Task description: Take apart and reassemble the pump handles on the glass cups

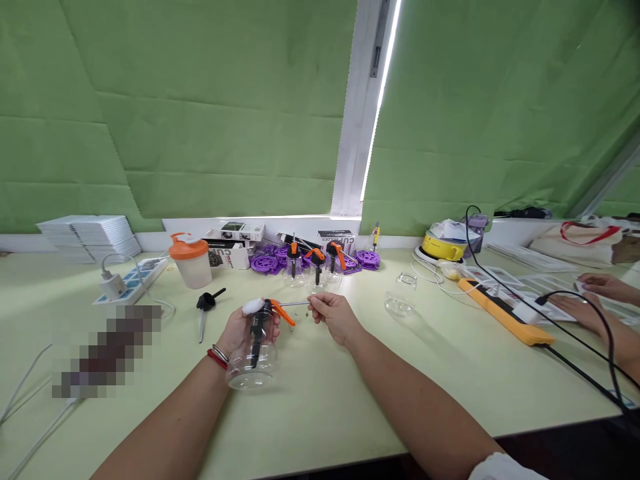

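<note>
My left hand (235, 333) is wrapped round a clear glass bottle (251, 379), tilted over the table. A black stem (257, 343) shows inside it, with an orange lever (284, 313) at its top. A thin metal rod (295, 304) runs sideways from the bottle's top to my right hand (333, 317), whose thumb and fingers pinch its far end. Whether the rod is joined to the top I cannot tell. Several tiny bits (307, 314) lie on the table below the rod. To the left lies a black piece with a metal tube (206, 303).
Similar bottles with orange levers (318, 260) stand behind my hands, by purple plastic parts (267, 260) and boxes (233, 257). An orange-lidded cup (190, 263) and power strip (135, 280) are left. Right are a glass jar (401, 297), orange power strip (505, 313) and another person's hands (580, 310).
</note>
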`<state>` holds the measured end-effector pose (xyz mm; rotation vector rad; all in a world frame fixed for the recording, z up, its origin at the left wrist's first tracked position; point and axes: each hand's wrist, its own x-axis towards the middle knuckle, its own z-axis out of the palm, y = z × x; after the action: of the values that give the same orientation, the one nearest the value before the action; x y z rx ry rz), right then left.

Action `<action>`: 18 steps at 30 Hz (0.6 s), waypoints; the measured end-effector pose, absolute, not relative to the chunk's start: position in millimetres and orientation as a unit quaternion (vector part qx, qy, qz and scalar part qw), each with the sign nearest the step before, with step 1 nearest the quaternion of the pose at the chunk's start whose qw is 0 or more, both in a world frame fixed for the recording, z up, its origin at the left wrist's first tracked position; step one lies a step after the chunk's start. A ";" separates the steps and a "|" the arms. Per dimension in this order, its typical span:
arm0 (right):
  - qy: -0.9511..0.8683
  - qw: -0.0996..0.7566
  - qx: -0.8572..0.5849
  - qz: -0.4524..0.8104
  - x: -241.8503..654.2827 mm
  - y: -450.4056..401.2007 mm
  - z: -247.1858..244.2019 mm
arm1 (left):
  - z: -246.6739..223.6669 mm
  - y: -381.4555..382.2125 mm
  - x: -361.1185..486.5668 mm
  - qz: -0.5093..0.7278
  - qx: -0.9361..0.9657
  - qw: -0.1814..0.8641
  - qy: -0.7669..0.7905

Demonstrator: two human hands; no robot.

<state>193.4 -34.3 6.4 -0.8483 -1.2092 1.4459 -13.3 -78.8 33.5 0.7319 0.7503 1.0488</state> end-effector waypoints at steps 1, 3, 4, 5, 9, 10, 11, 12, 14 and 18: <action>-0.501 0.513 -0.358 0.598 193.1 -33.9 6.4 | 33.5 -78.9 -12.9 0.476 0.322 0.741 0.348; -0.508 0.523 -0.363 0.581 193.3 -31.7 5.5 | 33.8 -78.5 -12.9 0.469 0.302 0.748 0.360; -0.514 0.529 -0.365 0.568 193.9 -30.0 4.7 | 34.1 -78.2 -13.2 0.466 0.299 0.750 0.362; -0.521 0.533 -0.372 0.553 194.9 -28.3 3.6 | 34.4 -77.9 -13.7 0.463 0.298 0.753 0.361; -0.631 0.458 -0.463 0.422 200.2 -25.3 -1.2 | 36.7 -78.5 -14.3 0.511 0.285 0.733 0.348; -0.689 0.402 -0.486 0.358 200.5 -26.2 -2.2 | 37.2 -78.8 -13.9 0.539 0.276 0.717 0.346; -0.745 0.337 -0.498 0.287 199.9 -27.7 -3.1 | 37.6 -79.0 -13.3 0.567 0.266 0.699 0.344; -0.791 0.274 -0.500 0.222 198.5 -29.6 -3.9 | 37.9 -78.8 -12.8 0.593 0.253 0.682 0.345; -0.840 0.187 -0.490 0.138 193.4 -33.5 -5.0 | 38.0 -77.6 -11.9 0.631 0.229 0.654 0.349; -0.848 0.154 -0.496 0.108 182.8 -36.4 -6.5 | 38.1 -73.4 -11.3 0.667 0.209 0.621 0.355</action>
<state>182.8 -36.4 -6.5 -1.4203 -2.4299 0.3096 -11.3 -73.4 38.1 0.4804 0.8168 1.5323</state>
